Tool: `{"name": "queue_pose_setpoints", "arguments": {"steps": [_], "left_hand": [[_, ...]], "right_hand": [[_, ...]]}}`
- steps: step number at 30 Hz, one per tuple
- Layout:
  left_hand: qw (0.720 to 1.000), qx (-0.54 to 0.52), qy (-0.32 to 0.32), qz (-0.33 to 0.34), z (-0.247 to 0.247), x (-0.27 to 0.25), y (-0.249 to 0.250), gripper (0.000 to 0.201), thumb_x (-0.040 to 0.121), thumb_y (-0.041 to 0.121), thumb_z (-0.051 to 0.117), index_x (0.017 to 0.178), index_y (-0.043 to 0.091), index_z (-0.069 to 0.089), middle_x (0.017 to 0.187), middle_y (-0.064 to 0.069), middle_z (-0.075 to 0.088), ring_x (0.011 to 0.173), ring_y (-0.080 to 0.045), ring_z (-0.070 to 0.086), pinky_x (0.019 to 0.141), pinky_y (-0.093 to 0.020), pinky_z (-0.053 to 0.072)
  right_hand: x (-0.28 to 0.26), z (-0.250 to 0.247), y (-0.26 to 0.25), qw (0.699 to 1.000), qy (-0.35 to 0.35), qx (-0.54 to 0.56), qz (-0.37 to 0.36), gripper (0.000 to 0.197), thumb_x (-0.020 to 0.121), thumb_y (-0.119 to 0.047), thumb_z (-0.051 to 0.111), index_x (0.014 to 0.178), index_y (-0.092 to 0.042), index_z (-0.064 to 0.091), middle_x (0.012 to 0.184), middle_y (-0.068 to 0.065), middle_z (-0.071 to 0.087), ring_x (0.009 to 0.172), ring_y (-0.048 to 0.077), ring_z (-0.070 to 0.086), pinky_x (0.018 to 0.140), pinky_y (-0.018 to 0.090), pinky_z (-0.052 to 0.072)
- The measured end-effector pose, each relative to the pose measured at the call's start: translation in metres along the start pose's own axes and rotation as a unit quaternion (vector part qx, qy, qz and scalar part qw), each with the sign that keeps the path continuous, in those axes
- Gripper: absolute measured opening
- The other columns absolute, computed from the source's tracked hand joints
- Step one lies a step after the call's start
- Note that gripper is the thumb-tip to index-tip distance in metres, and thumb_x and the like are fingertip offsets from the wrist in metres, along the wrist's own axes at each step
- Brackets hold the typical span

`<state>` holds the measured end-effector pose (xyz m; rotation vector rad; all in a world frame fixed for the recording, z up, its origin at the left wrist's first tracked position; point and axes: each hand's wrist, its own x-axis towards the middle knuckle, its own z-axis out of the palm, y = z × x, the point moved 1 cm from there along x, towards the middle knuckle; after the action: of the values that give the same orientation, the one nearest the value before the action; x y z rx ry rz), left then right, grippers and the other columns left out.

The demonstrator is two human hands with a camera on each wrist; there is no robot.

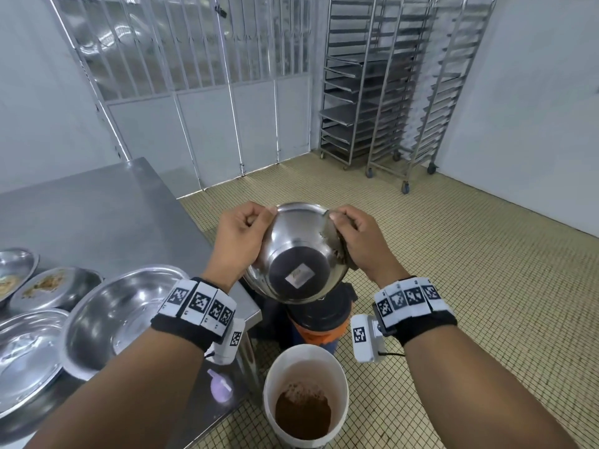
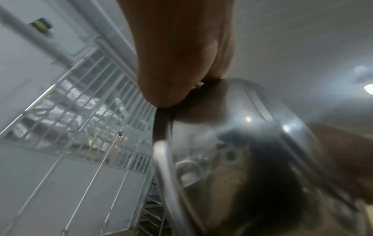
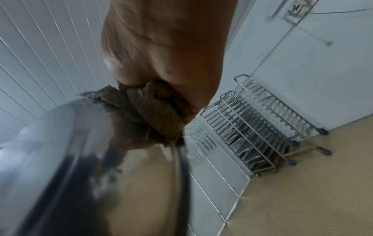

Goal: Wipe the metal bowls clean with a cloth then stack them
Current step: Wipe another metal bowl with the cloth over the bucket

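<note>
I hold a metal bowl point(image 1: 296, 254) in the air past the table corner, tipped so its dark base with a white sticker faces me. My left hand point(image 1: 240, 234) pinches the bowl's left rim, thumb on the outside. My right hand point(image 1: 359, 241) grips a crumpled brown cloth point(image 1: 339, 243) against the right rim. In the left wrist view the left hand point(image 2: 171, 63) meets the bowl point(image 2: 252, 127) at its edge. In the right wrist view the cloth point(image 3: 147, 110) is bunched under the right hand point(image 3: 167, 47) on the bowl point(image 3: 70, 143). The bowl's inside is hidden.
The steel table point(image 1: 97, 205) at left carries a large empty bowl point(image 1: 120, 315), a soiled dish point(image 1: 52, 286) and other dishes point(image 1: 26, 354). A white bucket point(image 1: 304, 396) with brown residue and a black-lidded orange bin point(image 1: 321, 322) stand on the tiled floor below. Wheeled tray racks point(image 1: 389, 92) line the back wall.
</note>
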<state>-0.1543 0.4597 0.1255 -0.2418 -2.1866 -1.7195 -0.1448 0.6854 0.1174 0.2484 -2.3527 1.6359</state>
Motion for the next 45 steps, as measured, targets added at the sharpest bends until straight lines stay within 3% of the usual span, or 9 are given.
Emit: {"name": "queue_pose_setpoints", "arguments": {"steps": [3, 8, 13, 17, 23, 28, 33, 39, 45], "left_hand": [[0.998, 0.032, -0.049, 0.012, 0.006, -0.005, 0.001, 0.025, 0.098, 0.029, 0.071, 0.077, 0.016, 0.069, 0.053, 0.002, 0.063, 0.041, -0.013, 0.051, 0.041, -0.025, 0.041], [0.993, -0.092, 0.052, -0.047, -0.001, -0.002, -0.003, 0.031, 0.101, 0.023, 0.068, 0.072, 0.013, 0.064, 0.05, 0.002, 0.057, 0.041, -0.011, 0.051, 0.041, -0.026, 0.041], [0.998, 0.034, -0.051, 0.022, -0.005, 0.002, -0.005, 0.029, 0.102, 0.031, 0.066, 0.075, 0.02, 0.065, 0.055, 0.004, 0.061, 0.047, -0.013, 0.056, 0.049, -0.029, 0.047], [0.984, 0.114, -0.124, 0.063, 0.004, 0.006, 0.008, 0.02, 0.098, 0.034, 0.07, 0.083, 0.022, 0.074, 0.07, 0.005, 0.073, 0.06, -0.006, 0.068, 0.056, -0.018, 0.05], [0.999, -0.024, 0.002, -0.035, -0.005, 0.011, 0.0, 0.027, 0.097, 0.032, 0.073, 0.073, 0.019, 0.07, 0.055, 0.005, 0.064, 0.048, -0.012, 0.058, 0.045, -0.028, 0.047], [0.997, 0.041, -0.063, 0.027, 0.011, 0.002, 0.008, 0.024, 0.097, 0.03, 0.073, 0.079, 0.014, 0.074, 0.061, -0.006, 0.069, 0.046, -0.021, 0.059, 0.044, -0.027, 0.048], [0.992, -0.083, 0.077, -0.047, -0.001, 0.019, -0.008, 0.031, 0.095, 0.029, 0.076, 0.064, 0.025, 0.072, 0.058, 0.006, 0.067, 0.053, -0.011, 0.057, 0.054, -0.026, 0.047], [1.0, -0.023, -0.005, 0.004, 0.01, 0.006, 0.001, 0.029, 0.097, 0.026, 0.073, 0.069, 0.021, 0.067, 0.05, 0.009, 0.06, 0.044, -0.006, 0.052, 0.046, -0.021, 0.044], [0.993, -0.073, 0.072, -0.063, 0.002, 0.013, -0.01, 0.038, 0.101, 0.03, 0.067, 0.067, 0.016, 0.06, 0.054, 0.006, 0.054, 0.049, -0.007, 0.047, 0.049, -0.023, 0.042]], "right_hand": [[0.004, 0.001, -0.013, 0.998, -0.038, -0.051, -0.026, 0.015, 0.101, -0.03, 0.059, 0.091, -0.03, 0.07, 0.088, -0.011, 0.07, 0.082, 0.001, 0.064, 0.072, 0.018, 0.05], [-0.004, -0.004, 0.003, 0.997, 0.023, 0.063, 0.023, 0.02, 0.105, -0.022, 0.054, 0.092, -0.02, 0.07, 0.076, -0.015, 0.067, 0.071, 0.001, 0.061, 0.069, 0.019, 0.047], [0.001, -0.006, -0.005, 1.0, 0.013, 0.016, -0.006, 0.02, 0.103, -0.027, 0.056, 0.089, -0.025, 0.071, 0.082, -0.006, 0.069, 0.077, 0.01, 0.064, 0.075, 0.034, 0.055], [0.004, 0.0, -0.021, 0.995, -0.064, -0.067, -0.033, 0.013, 0.101, -0.035, 0.06, 0.093, -0.033, 0.07, 0.092, -0.008, 0.07, 0.089, 0.009, 0.066, 0.074, 0.027, 0.054], [0.0, -0.004, 0.005, 1.0, -0.005, 0.012, 0.017, 0.02, 0.104, -0.034, 0.053, 0.092, -0.03, 0.069, 0.089, -0.007, 0.068, 0.083, 0.011, 0.062, 0.079, 0.034, 0.051], [0.011, 0.0, -0.016, 0.996, -0.05, -0.065, -0.032, 0.014, 0.102, -0.033, 0.057, 0.098, -0.029, 0.07, 0.095, -0.007, 0.069, 0.092, 0.012, 0.066, 0.079, 0.031, 0.055], [0.009, -0.009, -0.001, 1.0, 0.014, 0.009, -0.001, 0.021, 0.105, -0.028, 0.051, 0.091, -0.028, 0.067, 0.087, -0.008, 0.066, 0.079, 0.004, 0.061, 0.075, 0.027, 0.047], [0.016, -0.001, -0.009, 0.997, -0.005, -0.062, -0.036, 0.018, 0.103, -0.031, 0.055, 0.091, -0.026, 0.067, 0.087, -0.007, 0.067, 0.083, 0.011, 0.062, 0.073, 0.027, 0.048], [0.01, -0.009, 0.001, 0.997, 0.056, 0.033, 0.028, 0.025, 0.105, -0.03, 0.052, 0.086, -0.027, 0.068, 0.08, -0.002, 0.065, 0.073, 0.012, 0.06, 0.069, 0.034, 0.051]]}}
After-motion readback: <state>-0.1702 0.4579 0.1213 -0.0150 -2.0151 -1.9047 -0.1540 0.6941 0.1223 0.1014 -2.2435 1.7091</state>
